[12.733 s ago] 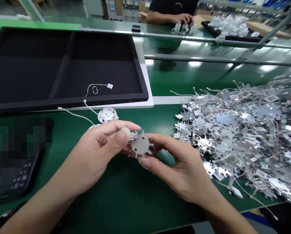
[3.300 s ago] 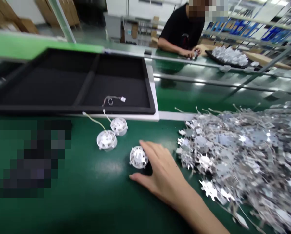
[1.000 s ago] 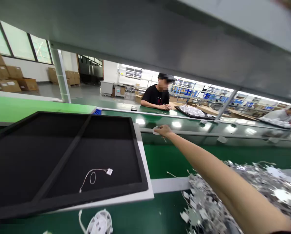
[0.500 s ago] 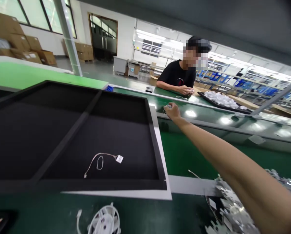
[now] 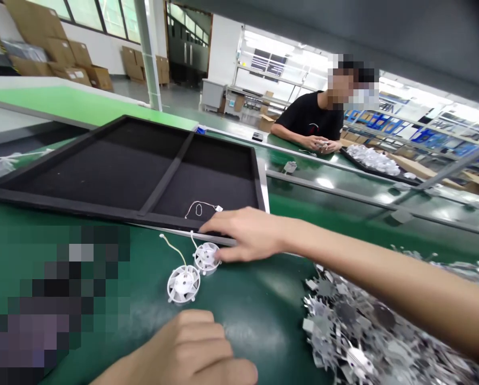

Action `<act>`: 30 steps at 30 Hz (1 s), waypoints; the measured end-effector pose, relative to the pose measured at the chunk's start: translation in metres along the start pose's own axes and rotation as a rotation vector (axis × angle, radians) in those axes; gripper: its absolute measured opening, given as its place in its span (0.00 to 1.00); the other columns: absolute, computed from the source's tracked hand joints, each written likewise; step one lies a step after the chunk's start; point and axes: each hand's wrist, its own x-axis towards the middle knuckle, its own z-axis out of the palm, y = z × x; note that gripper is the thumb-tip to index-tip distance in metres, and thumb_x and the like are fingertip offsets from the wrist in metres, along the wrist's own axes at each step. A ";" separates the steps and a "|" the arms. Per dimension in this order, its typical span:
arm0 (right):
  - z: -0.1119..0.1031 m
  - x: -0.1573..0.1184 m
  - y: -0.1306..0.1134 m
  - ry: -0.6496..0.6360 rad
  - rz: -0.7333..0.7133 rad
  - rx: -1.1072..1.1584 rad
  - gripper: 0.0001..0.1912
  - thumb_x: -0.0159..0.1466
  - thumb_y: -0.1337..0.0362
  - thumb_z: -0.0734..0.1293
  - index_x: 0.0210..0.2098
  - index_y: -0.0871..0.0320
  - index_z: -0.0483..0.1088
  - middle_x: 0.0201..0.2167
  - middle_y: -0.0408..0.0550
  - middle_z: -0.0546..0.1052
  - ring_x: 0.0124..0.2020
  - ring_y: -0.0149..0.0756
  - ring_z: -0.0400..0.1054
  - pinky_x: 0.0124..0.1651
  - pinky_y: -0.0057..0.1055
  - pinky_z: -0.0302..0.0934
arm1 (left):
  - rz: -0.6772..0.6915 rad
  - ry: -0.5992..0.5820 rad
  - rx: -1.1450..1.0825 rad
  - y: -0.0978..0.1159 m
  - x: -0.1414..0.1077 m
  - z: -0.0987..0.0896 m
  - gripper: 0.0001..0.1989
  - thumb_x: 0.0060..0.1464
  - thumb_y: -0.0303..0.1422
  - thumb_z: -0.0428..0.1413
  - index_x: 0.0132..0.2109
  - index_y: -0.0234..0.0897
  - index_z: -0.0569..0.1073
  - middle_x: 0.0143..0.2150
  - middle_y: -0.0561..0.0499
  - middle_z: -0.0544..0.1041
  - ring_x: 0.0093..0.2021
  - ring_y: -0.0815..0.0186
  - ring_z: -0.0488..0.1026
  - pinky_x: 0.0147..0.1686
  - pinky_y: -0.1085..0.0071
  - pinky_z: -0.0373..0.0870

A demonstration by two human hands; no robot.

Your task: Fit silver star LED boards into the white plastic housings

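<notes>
Two round white plastic housings lie on the green tabletop [image 5: 259,326], the upper one [image 5: 206,256] just beside the open, empty right hand [image 5: 249,235], the lower one [image 5: 183,284] above the curled left hand [image 5: 183,347], its grip impossible to tell.

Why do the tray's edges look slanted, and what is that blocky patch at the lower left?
In the head view, the wide lens and tilted camera seem to make the edges of the black tray slant; a coarse pixelated patch hides part of the green bench; pale glare lies on the bench.
</notes>
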 end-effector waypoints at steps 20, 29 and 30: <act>0.058 -0.096 -0.067 0.175 0.614 0.753 0.18 0.71 0.51 0.72 0.31 0.58 0.75 0.30 0.46 0.81 0.32 0.34 0.74 0.37 0.29 0.69 | -0.306 0.289 -0.034 -0.008 0.000 0.033 0.25 0.65 0.47 0.62 0.65 0.47 0.77 0.62 0.42 0.80 0.60 0.44 0.75 0.57 0.56 0.71; 0.071 -0.093 -0.050 0.275 0.641 0.789 0.17 0.67 0.53 0.77 0.30 0.59 0.76 0.25 0.40 0.74 0.29 0.29 0.67 0.34 0.27 0.61 | -0.651 0.264 -0.427 0.000 0.005 0.034 0.36 0.54 0.41 0.71 0.68 0.53 0.73 0.55 0.50 0.85 0.53 0.46 0.81 0.51 0.62 0.70; 0.072 -0.090 -0.047 0.269 0.639 0.769 0.15 0.68 0.56 0.76 0.30 0.59 0.76 0.25 0.40 0.74 0.28 0.29 0.66 0.34 0.27 0.61 | -0.703 0.266 -0.471 0.003 0.006 0.031 0.36 0.52 0.39 0.71 0.67 0.53 0.73 0.55 0.51 0.85 0.54 0.45 0.80 0.52 0.62 0.69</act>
